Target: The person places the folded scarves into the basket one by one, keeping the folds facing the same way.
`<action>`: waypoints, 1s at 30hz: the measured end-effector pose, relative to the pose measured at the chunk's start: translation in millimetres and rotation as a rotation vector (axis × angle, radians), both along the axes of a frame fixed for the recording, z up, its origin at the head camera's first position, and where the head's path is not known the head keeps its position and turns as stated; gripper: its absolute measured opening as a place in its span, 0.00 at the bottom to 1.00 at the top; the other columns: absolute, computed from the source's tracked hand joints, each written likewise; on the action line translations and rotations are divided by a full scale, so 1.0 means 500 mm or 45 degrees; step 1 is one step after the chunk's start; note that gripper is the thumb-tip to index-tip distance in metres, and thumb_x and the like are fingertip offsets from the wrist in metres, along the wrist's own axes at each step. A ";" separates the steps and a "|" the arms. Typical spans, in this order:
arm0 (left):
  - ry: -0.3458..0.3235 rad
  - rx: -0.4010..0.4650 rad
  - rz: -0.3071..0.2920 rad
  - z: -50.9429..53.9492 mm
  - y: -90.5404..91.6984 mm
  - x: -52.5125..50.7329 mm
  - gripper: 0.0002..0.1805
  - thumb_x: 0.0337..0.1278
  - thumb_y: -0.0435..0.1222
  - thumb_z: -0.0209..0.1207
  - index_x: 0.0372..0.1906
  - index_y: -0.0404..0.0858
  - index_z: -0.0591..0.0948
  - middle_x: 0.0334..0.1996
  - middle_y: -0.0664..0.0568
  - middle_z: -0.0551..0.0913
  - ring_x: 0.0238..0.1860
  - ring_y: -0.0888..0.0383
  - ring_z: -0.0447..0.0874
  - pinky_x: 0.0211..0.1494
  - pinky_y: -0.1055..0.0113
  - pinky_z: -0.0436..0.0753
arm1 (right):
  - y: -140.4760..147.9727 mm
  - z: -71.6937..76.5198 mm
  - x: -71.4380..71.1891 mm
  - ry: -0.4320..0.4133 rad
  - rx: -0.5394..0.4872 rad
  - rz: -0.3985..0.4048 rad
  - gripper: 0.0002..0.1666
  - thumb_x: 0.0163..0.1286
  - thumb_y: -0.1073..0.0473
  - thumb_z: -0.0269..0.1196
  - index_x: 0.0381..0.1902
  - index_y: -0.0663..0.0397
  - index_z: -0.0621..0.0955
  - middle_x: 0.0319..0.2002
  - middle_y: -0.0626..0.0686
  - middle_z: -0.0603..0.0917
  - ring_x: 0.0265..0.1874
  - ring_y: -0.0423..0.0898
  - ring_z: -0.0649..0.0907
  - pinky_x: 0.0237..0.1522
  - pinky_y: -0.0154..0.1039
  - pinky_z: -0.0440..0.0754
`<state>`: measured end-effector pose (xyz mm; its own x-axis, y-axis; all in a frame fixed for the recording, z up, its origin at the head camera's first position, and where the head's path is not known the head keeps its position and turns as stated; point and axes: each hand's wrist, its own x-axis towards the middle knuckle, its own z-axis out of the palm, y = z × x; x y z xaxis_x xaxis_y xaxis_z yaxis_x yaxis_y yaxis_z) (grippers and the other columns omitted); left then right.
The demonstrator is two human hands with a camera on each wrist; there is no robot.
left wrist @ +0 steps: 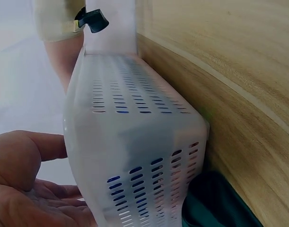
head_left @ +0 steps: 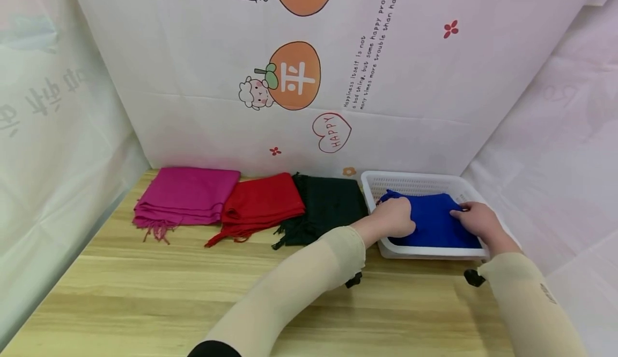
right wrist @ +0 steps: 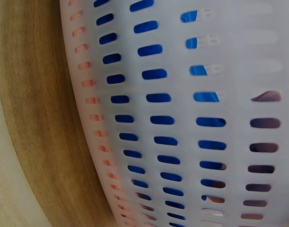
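Left hand (left wrist: 30, 189) — cropped in its wrist view (sleeve lettering (head_left: 547, 293) illegible)

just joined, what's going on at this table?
A person has both hands on the blue cloth in the basket. The right hand pinches its right edge; the left hand is at its left side, fingers partly hidden. Green, red and pink cloths lie folded outside.

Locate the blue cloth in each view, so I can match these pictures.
Head: the blue cloth lies in the white basket, right of center.
Left wrist: only slivers of blue show through the basket's slots, mostly below center.
Right wrist: blue shows through the slots down the middle of the picture.
Shared landmark: the white basket, in all three.
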<state>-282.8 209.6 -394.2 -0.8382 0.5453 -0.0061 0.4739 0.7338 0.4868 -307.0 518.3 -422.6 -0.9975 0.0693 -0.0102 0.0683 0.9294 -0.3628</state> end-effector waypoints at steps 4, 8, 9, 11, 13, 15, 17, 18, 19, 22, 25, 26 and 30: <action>0.008 -0.014 0.002 0.003 -0.006 0.009 0.31 0.79 0.38 0.61 0.14 0.47 0.64 0.09 0.59 0.61 0.10 0.63 0.61 0.16 0.70 0.65 | -0.001 0.003 0.002 0.013 0.008 0.007 0.37 0.86 0.51 0.60 0.68 0.85 0.73 0.63 0.85 0.78 0.61 0.83 0.77 0.63 0.75 0.76; 0.024 -0.040 0.018 0.008 -0.011 0.021 0.30 0.80 0.40 0.61 0.16 0.47 0.64 0.10 0.59 0.59 0.10 0.62 0.60 0.16 0.70 0.64 | -0.005 0.008 0.005 0.020 0.005 0.013 0.36 0.86 0.51 0.60 0.68 0.85 0.74 0.63 0.85 0.78 0.62 0.83 0.77 0.63 0.75 0.75; 0.037 -0.045 0.016 0.009 -0.013 0.023 0.29 0.80 0.40 0.61 0.17 0.47 0.65 0.10 0.59 0.59 0.11 0.62 0.60 0.17 0.70 0.64 | -0.006 0.009 0.005 0.026 0.003 0.015 0.36 0.86 0.51 0.60 0.68 0.85 0.74 0.63 0.85 0.78 0.62 0.83 0.77 0.64 0.76 0.75; 0.060 -0.053 0.010 0.011 -0.017 0.026 0.29 0.80 0.41 0.61 0.18 0.47 0.65 0.10 0.59 0.59 0.11 0.63 0.61 0.17 0.70 0.65 | -0.008 0.011 0.006 0.033 -0.004 0.016 0.36 0.86 0.51 0.60 0.69 0.84 0.73 0.64 0.85 0.77 0.63 0.83 0.76 0.64 0.76 0.74; 0.064 -0.043 -0.004 0.009 -0.021 0.027 0.29 0.81 0.41 0.61 0.17 0.47 0.65 0.10 0.59 0.59 0.11 0.63 0.61 0.16 0.70 0.65 | -0.009 0.011 0.006 0.043 -0.008 0.017 0.35 0.86 0.52 0.60 0.69 0.84 0.73 0.64 0.85 0.77 0.64 0.84 0.75 0.65 0.76 0.74; 0.063 -0.010 -0.020 0.005 -0.026 0.026 0.29 0.81 0.41 0.62 0.17 0.47 0.65 0.10 0.60 0.60 0.10 0.63 0.62 0.16 0.70 0.66 | -0.007 0.011 0.006 0.052 -0.006 0.018 0.35 0.86 0.51 0.60 0.68 0.84 0.74 0.63 0.84 0.77 0.64 0.83 0.75 0.65 0.76 0.74; 0.051 0.028 -0.026 -0.001 -0.030 0.026 0.29 0.81 0.41 0.62 0.17 0.47 0.66 0.10 0.60 0.60 0.10 0.63 0.62 0.15 0.70 0.66 | -0.006 0.010 0.007 0.056 -0.005 0.017 0.35 0.86 0.51 0.61 0.68 0.84 0.74 0.63 0.84 0.78 0.63 0.84 0.75 0.65 0.76 0.74; 0.049 0.049 -0.027 -0.004 -0.033 0.027 0.29 0.81 0.41 0.62 0.17 0.47 0.66 0.10 0.60 0.60 0.10 0.64 0.62 0.15 0.71 0.65 | -0.006 0.009 0.008 0.059 -0.002 0.018 0.35 0.86 0.51 0.61 0.68 0.84 0.74 0.63 0.84 0.78 0.63 0.83 0.76 0.65 0.76 0.74; 0.054 0.066 -0.026 -0.006 -0.036 0.028 0.29 0.81 0.41 0.62 0.18 0.47 0.66 0.10 0.60 0.60 0.10 0.64 0.62 0.14 0.71 0.65 | -0.006 0.009 0.008 0.059 -0.005 0.017 0.35 0.86 0.51 0.61 0.68 0.84 0.74 0.63 0.84 0.78 0.63 0.83 0.76 0.64 0.76 0.74; 0.077 0.109 -0.017 -0.010 -0.044 0.031 0.27 0.81 0.41 0.62 0.19 0.46 0.68 0.11 0.60 0.61 0.10 0.64 0.62 0.14 0.71 0.65 | -0.007 0.010 0.012 0.058 -0.011 0.012 0.35 0.86 0.51 0.61 0.68 0.84 0.74 0.63 0.84 0.78 0.63 0.83 0.76 0.64 0.76 0.74; 0.119 0.131 -0.006 -0.009 -0.052 0.036 0.22 0.81 0.41 0.62 0.24 0.45 0.73 0.16 0.59 0.67 0.13 0.64 0.66 0.16 0.71 0.68 | -0.011 0.014 0.017 0.044 -0.027 0.002 0.36 0.87 0.50 0.60 0.70 0.84 0.73 0.64 0.84 0.77 0.64 0.83 0.75 0.65 0.76 0.74; 0.136 0.132 0.000 -0.009 -0.054 0.038 0.19 0.81 0.42 0.63 0.27 0.45 0.75 0.18 0.58 0.70 0.16 0.64 0.69 0.17 0.71 0.70 | -0.012 0.015 0.018 0.038 -0.032 -0.002 0.37 0.87 0.50 0.60 0.71 0.83 0.72 0.65 0.84 0.76 0.65 0.83 0.75 0.65 0.76 0.74; 0.193 0.120 0.017 -0.008 -0.064 0.043 0.09 0.81 0.44 0.64 0.48 0.43 0.82 0.36 0.57 0.81 0.31 0.63 0.78 0.30 0.71 0.79 | -0.017 0.019 0.024 0.019 -0.060 -0.011 0.40 0.89 0.48 0.58 0.74 0.83 0.69 0.68 0.85 0.73 0.67 0.83 0.73 0.66 0.76 0.73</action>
<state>-261.1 177.4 -398.2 -0.8329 0.5263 0.1712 0.5374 0.6950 0.4777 -295.0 510.0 -413.0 -0.9970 0.0779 0.0012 0.0707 0.9105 -0.4074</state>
